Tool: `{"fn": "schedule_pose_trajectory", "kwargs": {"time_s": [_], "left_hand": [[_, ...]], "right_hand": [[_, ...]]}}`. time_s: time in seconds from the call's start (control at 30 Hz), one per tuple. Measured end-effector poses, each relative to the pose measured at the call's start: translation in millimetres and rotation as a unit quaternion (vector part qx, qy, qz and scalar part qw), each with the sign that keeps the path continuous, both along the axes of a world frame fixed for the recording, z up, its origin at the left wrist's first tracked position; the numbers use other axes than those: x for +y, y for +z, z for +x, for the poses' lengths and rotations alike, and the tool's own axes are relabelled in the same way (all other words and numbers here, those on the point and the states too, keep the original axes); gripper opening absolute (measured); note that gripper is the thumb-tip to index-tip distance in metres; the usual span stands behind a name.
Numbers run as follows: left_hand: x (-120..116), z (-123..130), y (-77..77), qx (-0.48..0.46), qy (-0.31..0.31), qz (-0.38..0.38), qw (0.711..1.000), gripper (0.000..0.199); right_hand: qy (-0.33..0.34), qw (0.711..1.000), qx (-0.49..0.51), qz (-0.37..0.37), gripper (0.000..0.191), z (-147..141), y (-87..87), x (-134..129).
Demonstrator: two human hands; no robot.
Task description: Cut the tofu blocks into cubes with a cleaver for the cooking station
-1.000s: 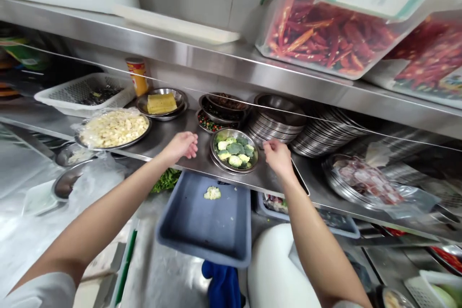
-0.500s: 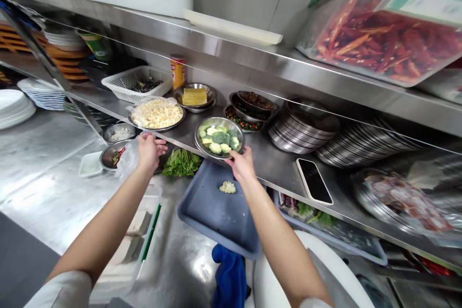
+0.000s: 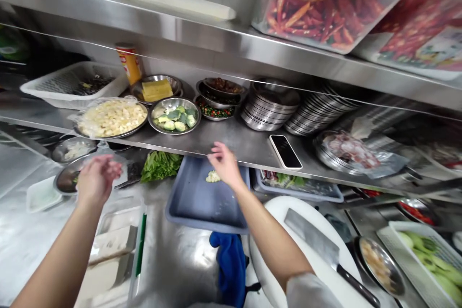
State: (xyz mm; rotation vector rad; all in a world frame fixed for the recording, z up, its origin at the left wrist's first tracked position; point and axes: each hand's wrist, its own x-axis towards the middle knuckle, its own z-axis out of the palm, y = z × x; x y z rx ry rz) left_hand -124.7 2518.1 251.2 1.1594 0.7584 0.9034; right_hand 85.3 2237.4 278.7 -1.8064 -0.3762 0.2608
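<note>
A metal bowl of green vegetable pieces [image 3: 175,116] rests on the steel shelf, beside a wide plate of pale chopped pieces [image 3: 111,118]. My right hand [image 3: 224,163] is raised at the shelf's front edge, fingers apart, holding nothing. Below it, a blue-grey tray [image 3: 191,202] holds one small pale piece [image 3: 212,176]. At the left, my left hand [image 3: 96,178], slightly blurred, hovers with spread fingers over a metal bowl [image 3: 65,178] and near a clear plastic bag [image 3: 121,166]. Leafy greens [image 3: 159,166] lie between the hands.
Stacked metal bowls [image 3: 269,106] and a phone [image 3: 285,151] stand on the shelf. A cleaver [image 3: 314,236] lies on a round white board [image 3: 285,216]. A blue cloth [image 3: 231,264] is near the front. Dried chillies fill a clear container [image 3: 321,9] above.
My right hand has let go of the vegetable bowl, now standing on the shelf, and moved back from it. My left hand has drawn back left. The view has shifted right.
</note>
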Motion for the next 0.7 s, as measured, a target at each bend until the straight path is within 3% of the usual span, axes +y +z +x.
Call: {"fn": "schedule_pose_trajectory", "kwargs": {"time_s": [0.03,0.1,0.17,0.2,0.3,0.4,0.5,0.6,0.7], "left_hand": [[-11,-9,-12.7,0.011,-0.015,0.01,1.0,0.014],[-35,-25,-39.5,0.057,-0.038,0.021,0.997,0.015],[-61,-34,-65.1,0.118,-0.069,0.024,0.99,0.016],[-74,-36,-76.4,0.144,-0.086,0.023,0.986,0.019],[-113,-33,-103.6,0.175,-0.128,0.003,0.976,0.027],[-153,-31,-124.9,0.163,-0.16,-0.023,0.973,0.027],[-196,-35,-143.7,0.178,-0.195,-0.085,0.961,0.022],[-237,-33,-157.7,0.217,-0.247,-0.246,0.912,0.02],[-267,-14,-164.8,0.184,-0.258,-0.418,0.851,0.018]], "right_hand": [[-0.002,0.991,-0.12,-0.053,0.037,9,-2.2,-36],[-0.132,0.942,-0.233,-0.202,0.042,37,-1.2,-104],[-0.217,0.886,-0.216,-0.349,0.066,72,6.4,-156],[-0.228,0.864,-0.183,-0.409,0.077,88,11.5,-173],[-0.211,0.83,-0.105,-0.506,0.083,111,23.8,-192],[-0.186,0.829,-0.121,-0.513,0.076,90,24.1,-174],[-0.134,0.852,-0.174,-0.476,0.074,51,19.0,-132],[-0.102,0.881,-0.202,-0.415,0.07,38,19.6,-74],[-0.127,0.912,-0.198,-0.337,0.071,50,24.5,-21]]}}
